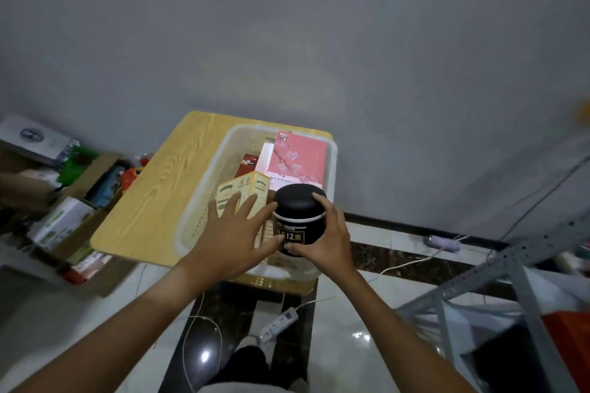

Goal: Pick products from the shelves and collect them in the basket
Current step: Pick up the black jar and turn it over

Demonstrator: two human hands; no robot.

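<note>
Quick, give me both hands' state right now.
Left hand: open, fingers spread, thumb against the black jar.
Right hand: gripping the black jar above the basket.

Storeroom: metal shelving [498, 268], floor boxes of goods [73, 210].

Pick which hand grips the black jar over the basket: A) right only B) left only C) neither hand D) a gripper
A: the right hand curls round the black jar above the basket, while the left hand is spread open beside it.
</note>
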